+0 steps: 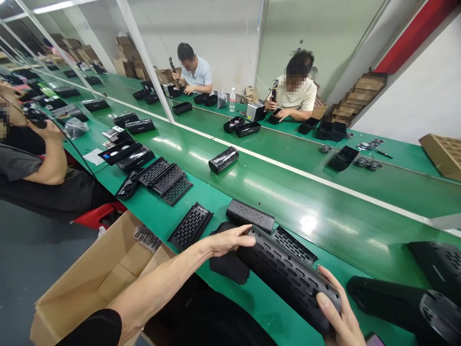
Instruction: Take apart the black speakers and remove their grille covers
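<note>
A long black speaker housing (288,276) with rows of slotted holes is held up in front of me, slanting down to the right. My left hand (230,241) grips its far left end, thumb on top. At the near right end my right hand (336,307) holds it, thumb over the slotted face. Beneath and left of it lies a black cloth (228,266). Just behind are another black housing (250,215) and a slotted black panel (295,245), partly hidden by the held one. A further slotted panel (190,225) rests to the left.
A green conveyor belt (273,187) runs past the bench, carrying a black housing (224,159). Stacked slotted panels (165,180) lie left. More black housings (385,298) stand at right. An open cardboard box (82,288) is below left. Several people sit at work nearby.
</note>
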Demonstrator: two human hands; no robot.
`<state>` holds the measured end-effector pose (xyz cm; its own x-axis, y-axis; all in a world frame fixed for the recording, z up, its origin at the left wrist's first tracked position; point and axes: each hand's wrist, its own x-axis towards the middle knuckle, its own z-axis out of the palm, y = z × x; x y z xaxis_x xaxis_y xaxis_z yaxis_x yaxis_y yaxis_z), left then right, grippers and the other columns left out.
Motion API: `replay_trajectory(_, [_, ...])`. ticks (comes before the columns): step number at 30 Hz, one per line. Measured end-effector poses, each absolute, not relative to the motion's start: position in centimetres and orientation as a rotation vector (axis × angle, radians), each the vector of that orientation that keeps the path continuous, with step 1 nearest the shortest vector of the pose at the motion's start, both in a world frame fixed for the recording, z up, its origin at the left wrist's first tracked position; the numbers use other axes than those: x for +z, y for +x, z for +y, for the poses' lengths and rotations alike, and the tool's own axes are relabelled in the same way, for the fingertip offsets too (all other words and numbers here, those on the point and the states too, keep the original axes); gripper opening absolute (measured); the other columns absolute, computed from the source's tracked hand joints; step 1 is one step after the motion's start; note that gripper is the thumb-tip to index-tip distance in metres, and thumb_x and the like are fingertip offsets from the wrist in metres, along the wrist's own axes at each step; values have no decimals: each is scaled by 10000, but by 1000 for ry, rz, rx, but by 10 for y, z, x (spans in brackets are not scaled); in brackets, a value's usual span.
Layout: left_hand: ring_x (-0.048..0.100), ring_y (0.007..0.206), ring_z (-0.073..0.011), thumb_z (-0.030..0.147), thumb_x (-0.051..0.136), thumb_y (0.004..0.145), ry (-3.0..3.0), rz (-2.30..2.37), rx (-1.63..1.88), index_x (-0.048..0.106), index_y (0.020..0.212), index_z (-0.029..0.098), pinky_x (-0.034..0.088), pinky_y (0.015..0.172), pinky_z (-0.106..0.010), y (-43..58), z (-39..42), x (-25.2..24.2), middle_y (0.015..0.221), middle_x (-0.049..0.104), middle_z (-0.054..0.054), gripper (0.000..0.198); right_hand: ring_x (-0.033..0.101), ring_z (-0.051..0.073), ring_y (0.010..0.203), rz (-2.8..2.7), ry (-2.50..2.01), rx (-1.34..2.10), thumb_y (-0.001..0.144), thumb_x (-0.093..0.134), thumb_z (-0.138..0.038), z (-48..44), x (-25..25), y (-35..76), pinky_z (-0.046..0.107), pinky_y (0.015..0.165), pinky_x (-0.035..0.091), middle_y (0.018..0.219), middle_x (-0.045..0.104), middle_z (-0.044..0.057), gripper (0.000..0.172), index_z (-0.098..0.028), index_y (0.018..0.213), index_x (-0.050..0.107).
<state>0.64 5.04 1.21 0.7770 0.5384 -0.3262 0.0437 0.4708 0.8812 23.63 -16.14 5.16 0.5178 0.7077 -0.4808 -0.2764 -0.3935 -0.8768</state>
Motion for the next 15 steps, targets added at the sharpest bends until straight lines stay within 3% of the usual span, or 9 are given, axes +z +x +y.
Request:
replay_trajectory(3, [603, 1294, -360, 480, 870, 726, 963, 656, 393, 603, 1443, 191, 418, 1144, -530, 10, 39, 1, 1343, 688, -153, 818, 573, 361, 1324, -260, -1604, 1157, 760, 803, -620, -167, 38, 236, 428, 1004, 553, 1486, 578, 79, 794, -372, 1462, 527])
replay_trajectory(8, [560, 1348, -393, 515, 837, 753, 921, 832, 442, 600, 1448, 174, 382, 1177, -560, 21, 23, -15, 1380, 666, -166, 809, 611, 362, 1279, -157, -1606, 1198, 696, 851, -636, -170, 14, 240, 479, 1031, 535, 1390, 659, 77, 889, -366, 1479, 529])
replay_trajectory(12, [492, 1439, -320, 433, 840, 780, 861, 778, 310, 429, 1583, 290, 335, 1225, -495, 14, 25, -14, 1492, 589, -98, 913, 613, 352, 1288, -79, -1586, 1268, 752, 801, -650, -175, 15, 240, 523, 1085, 487, 1418, 644, 73, 878, -389, 1525, 477])
replay_trajectory(15, [527, 1395, -292, 305, 885, 713, 865, 661, 281, 384, 1603, 304, 350, 1211, -457, 9, 29, -8, 1424, 628, -72, 1022, 558, 349, 1358, -148, -1585, 1273, 722, 829, -622, -186, 17, 240, 535, 1142, 420, 1499, 584, 53, 924, -438, 1539, 436])
